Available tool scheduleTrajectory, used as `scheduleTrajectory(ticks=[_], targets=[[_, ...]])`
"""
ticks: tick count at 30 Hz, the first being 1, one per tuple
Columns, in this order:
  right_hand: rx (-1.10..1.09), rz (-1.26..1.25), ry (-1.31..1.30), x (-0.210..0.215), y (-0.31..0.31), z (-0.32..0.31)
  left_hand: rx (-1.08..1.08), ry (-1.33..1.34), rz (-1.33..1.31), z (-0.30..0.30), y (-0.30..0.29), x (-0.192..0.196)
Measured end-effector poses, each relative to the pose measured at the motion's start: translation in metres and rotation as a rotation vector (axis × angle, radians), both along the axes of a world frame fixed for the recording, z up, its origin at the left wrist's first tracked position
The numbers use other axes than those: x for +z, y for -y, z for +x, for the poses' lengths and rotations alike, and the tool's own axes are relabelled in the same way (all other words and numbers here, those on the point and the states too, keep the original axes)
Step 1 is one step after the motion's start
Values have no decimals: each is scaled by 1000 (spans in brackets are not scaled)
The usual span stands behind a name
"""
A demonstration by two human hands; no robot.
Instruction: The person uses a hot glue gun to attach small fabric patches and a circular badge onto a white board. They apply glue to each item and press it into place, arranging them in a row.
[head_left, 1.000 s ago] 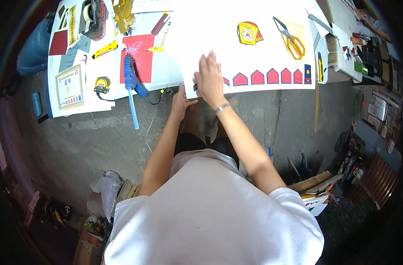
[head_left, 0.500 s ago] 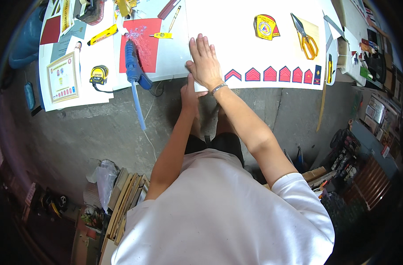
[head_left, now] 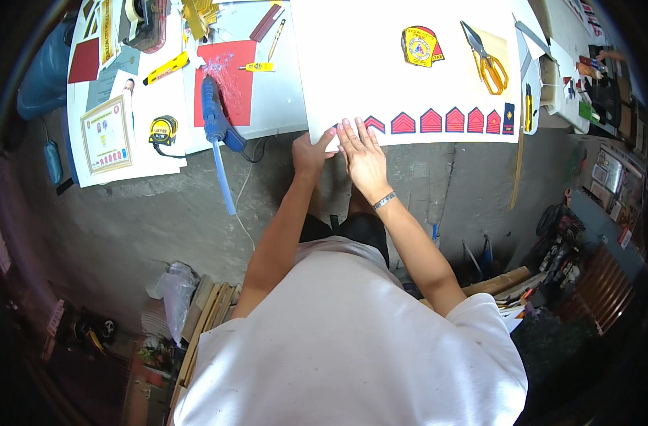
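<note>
A large white board lies on the table, its near edge jutting out over the floor. My left hand grips its near left corner, thumb on top and the other fingers partly hidden underneath. Beside it my right hand rests with straight fingers flat on the board's near edge, holding nothing. Those fingers touch the left end of a row of red chevron patches with dark borders, partly covering a patch there. A dark blue rectangular patch ends the row at the right. A yellow and red badge patch sits farther up.
Orange-handled scissors lie on the board's right side. At left are a blue glue gun on red card, a tape measure, a yellow cutter, a tape dispenser and a framed certificate. A cord hangs to the floor.
My right hand has slid toward me and right, from the board's left edge to its near edge by the chevrons. My left thumb has come over onto the corner.
</note>
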State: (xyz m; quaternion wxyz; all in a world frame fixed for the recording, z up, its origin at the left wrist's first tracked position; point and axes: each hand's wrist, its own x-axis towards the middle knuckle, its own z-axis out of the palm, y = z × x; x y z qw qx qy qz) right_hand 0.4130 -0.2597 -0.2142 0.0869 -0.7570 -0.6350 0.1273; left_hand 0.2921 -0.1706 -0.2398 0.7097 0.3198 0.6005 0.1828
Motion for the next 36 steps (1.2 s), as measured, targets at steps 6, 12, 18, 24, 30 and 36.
scheduleTrajectory(ticks=[6, 12, 18, 24, 30, 36], targets=[[-25, -52, 24, 10, 18, 2, 85, 62, -7, 4, 4, -4], [-32, -49, -60, 7, 7, 2, 28, 10, -24, 1, 3, -5], [10, -37, -44, 4, 2, 9, 82, 57, 19, 4, 7, -7], [-6, -24, -24, 9, 8, 12, 62, -14, 19, 4, 6, -6], [46, -129, 136, 13, 8, 8, 74, 44, 39, 3, 5, -6], [61, -73, 112, 12, 2, 1, 17, 20, -34, 1, 2, -5]])
